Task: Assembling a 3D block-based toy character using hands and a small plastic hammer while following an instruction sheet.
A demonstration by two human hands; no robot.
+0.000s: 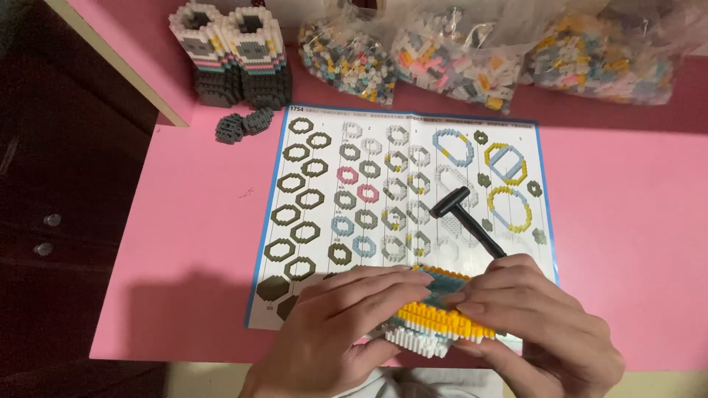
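Observation:
My left hand (339, 324) and my right hand (538, 324) close from both sides on a small brick model (435, 320) with yellow, white and teal layers, at the near edge of the pink table (199, 243). My right hand also holds a small black hammer (461, 214), whose head points up and away over the instruction sheet (383, 184). The model rests on the lower part of that sheet, which shows many ring-shaped brick layers.
Two tall built brick towers (228, 55) in grey, white and pastel bands stand at the back left, with a small grey brick piece (242, 125) beside them. Three clear bags of loose bricks (457, 59) lie along the back. A dark cabinet (59, 184) is left of the table.

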